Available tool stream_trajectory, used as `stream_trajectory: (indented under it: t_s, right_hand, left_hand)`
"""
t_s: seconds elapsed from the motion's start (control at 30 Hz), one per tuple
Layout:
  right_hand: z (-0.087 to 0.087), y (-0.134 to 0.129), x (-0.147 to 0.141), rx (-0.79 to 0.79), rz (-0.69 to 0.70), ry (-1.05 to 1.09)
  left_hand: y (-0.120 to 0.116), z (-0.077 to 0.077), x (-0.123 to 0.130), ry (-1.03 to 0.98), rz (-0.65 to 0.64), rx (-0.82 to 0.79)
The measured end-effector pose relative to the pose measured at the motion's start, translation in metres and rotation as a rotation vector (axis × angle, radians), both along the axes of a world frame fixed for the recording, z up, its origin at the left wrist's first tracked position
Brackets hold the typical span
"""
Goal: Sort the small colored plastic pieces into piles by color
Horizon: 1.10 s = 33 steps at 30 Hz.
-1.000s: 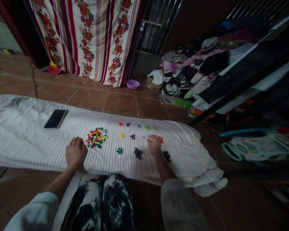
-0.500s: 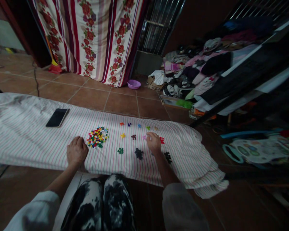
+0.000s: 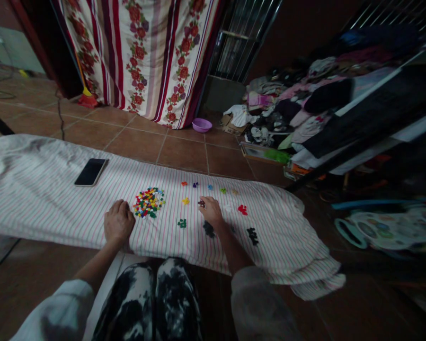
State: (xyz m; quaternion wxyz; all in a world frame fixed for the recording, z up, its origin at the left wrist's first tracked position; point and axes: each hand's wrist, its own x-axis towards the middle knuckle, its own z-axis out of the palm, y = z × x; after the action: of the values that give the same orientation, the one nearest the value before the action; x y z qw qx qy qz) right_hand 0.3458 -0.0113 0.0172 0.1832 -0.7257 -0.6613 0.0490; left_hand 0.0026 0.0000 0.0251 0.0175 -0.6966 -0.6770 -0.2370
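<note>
On the striped cloth, my left hand point(image 3: 119, 221) rests with its fingers curled in, just left of a mixed pile of small coloured pieces point(image 3: 149, 202). Nothing shows in it. My right hand point(image 3: 212, 210) hovers at the small brown cluster point(image 3: 201, 203), fingers stretched out and a little apart, with no piece visible between them. Near it lie yellow pieces point(image 3: 186, 201), dark green pieces point(image 3: 182, 223), red pieces point(image 3: 243, 209), black pieces point(image 3: 252, 236) and a dark grey cluster point(image 3: 208, 229) that my wrist partly covers. The pieces are too small to name.
A phone point(image 3: 91, 172) lies on the cloth at the left. Along the far side sit orange point(image 3: 184, 183), purple, blue point(image 3: 210, 187), lime point(image 3: 223, 190) and tan clusters. Beyond are a purple basin point(image 3: 202, 125), a curtain point(image 3: 156, 61) and heaped clothes point(image 3: 287, 102).
My right hand has moved left, from the pink pieces to the brown cluster. My left hand stays beside the mixed pile. The whole view has shifted slightly.
</note>
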Motion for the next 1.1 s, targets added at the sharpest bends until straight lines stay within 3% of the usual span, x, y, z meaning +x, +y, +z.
stream_trajectory:
  t_s: [0.4, 0.5, 0.6, 0.7, 0.8, 1.1]
  right_hand:
    - [-0.008, 0.002, -0.006, 0.063, 0.002, 0.077]
    - [-0.004, -0.004, 0.003, 0.127, 0.004, 0.073]
    - [-0.001, -0.012, 0.022, 0.163, -0.084, 0.021]
    - [-0.001, -0.018, 0.043, 0.108, -0.175, -0.066]
    - [-0.004, -0.019, 0.055, 0.047, -0.148, -0.082]
    - [-0.015, -0.01, 0.048, 0.082, -0.117, 0.004]
  left_hand:
    - [0.0, 0.002, 0.001, -0.031, -0.006, -0.008]
    - [0.0, 0.0, 0.0, -0.031, -0.006, -0.011]
    - [0.001, -0.002, -0.001, -0.032, -0.01, -0.004]
    - [0.001, -0.002, -0.001, -0.025, -0.016, -0.004]
    - [0.001, -0.002, -0.001, -0.015, -0.015, -0.001]
    - [0.001, -0.003, -0.001, 0.016, -0.01, 0.022]
